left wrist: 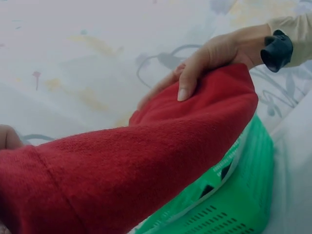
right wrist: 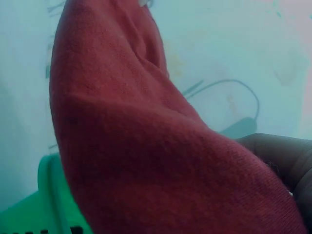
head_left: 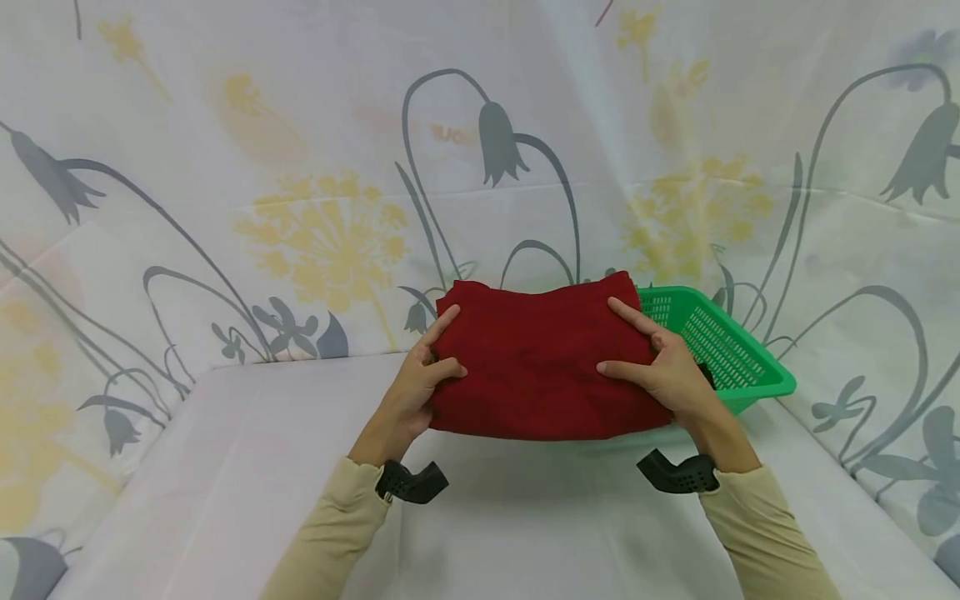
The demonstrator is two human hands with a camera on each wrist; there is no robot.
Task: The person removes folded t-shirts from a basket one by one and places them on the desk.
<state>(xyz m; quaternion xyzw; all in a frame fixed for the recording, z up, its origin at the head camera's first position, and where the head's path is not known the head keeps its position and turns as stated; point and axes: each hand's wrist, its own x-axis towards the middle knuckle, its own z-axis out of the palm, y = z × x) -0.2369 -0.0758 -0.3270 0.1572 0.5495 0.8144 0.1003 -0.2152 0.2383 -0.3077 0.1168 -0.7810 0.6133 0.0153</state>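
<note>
Head view: left hand (head_left: 416, 387) and right hand (head_left: 663, 371) pinch the red cloth (head_left: 540, 362) at its sides; basket (head_left: 738, 350) just beyond right grip.

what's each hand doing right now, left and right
Left hand: grips the left edge of the folded red cloth.
Right hand: grips its right edge, thumb on top.

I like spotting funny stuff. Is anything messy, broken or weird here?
Nothing stands out. The folded red cloth looks neat, gripped at its sides by the left hand and the right hand. The green basket behind it sits upright on the white table, and nothing looks spilled or torn.
</note>
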